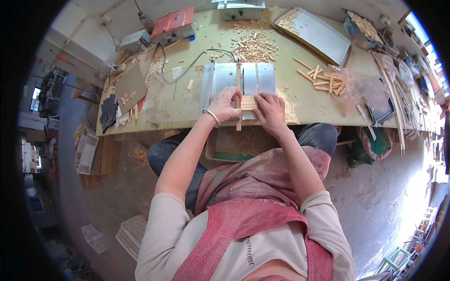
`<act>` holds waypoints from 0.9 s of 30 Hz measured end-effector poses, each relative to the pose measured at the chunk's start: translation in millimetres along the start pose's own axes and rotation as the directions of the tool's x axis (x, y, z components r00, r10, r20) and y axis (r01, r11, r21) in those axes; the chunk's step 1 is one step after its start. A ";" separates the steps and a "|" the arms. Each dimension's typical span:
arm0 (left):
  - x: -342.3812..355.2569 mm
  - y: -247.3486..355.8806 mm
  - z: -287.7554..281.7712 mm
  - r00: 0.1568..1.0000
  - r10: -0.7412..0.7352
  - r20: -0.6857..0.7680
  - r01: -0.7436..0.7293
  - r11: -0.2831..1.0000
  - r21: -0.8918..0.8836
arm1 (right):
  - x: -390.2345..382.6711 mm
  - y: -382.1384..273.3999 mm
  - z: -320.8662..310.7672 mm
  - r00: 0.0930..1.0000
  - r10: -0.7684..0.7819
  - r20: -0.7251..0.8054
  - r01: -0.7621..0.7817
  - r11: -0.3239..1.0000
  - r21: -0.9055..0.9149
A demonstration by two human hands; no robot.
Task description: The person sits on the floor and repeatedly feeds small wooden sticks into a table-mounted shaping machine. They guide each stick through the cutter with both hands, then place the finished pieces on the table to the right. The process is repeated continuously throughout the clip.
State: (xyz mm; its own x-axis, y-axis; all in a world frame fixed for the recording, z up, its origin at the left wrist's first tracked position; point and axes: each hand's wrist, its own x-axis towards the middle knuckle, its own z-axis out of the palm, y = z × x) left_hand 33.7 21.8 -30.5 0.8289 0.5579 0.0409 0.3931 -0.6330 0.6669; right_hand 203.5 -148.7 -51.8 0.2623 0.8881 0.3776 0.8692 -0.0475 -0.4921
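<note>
Both hands press flat on a small bundle of pale wooden strips [248, 102] lying side by side on the grey metal table of a small bench saw [239, 79], near the front edge of the dusty green worktop [187, 100]. The left hand [224, 104], a silver bangle at its wrist, covers the bundle's left end with fingers spread; the right hand [269, 110] pins the right end, fingers curled down over it. The strips sit just near of the dark slot that runs along the middle of the saw table.

The plain danger, as I judge it, is closeness: fingertips lie just beside the cutting line, and a slip on the sawdust could carry them into it. Loose strips may also shift against each other, so the cut wanders or a piece kicks back. Whether the blade is turning cannot be told. The scattered heap of small cut wooden blocks [253, 44] farther off could roll underfoot of the work if swept near.
</note>
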 end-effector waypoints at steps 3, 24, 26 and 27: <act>-0.9 0.9 -0.1 1.000 -0.001 -0.003 0.001 1.000 0.012 | 4.4 -0.5 -1.3 1.000 -0.025 0.005 0.025 0.999 -0.020; 19.2 -6.0 -3.4 0.997 -0.078 -0.027 0.074 0.991 -0.110 | 24.6 0.7 10.1 0.999 0.032 -0.014 -0.033 0.995 -0.098; 21.8 -9.6 -2.2 0.996 -0.081 -0.030 0.078 0.991 -0.104 | 26.8 1.4 10.9 0.999 0.046 -0.003 -0.046 0.994 -0.102; 23.3 -10.2 -2.2 0.996 -0.083 -0.030 0.079 0.992 -0.101 | 28.0 1.9 11.1 0.998 0.057 0.003 -0.057 0.993 -0.107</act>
State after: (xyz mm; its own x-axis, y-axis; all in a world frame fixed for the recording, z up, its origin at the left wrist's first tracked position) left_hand 48.1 42.4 -34.7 0.7809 0.6245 0.0080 0.4154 -0.5289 0.7401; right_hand 207.9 -118.9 -50.8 0.3104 0.8854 0.3460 0.8927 -0.1463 -0.4263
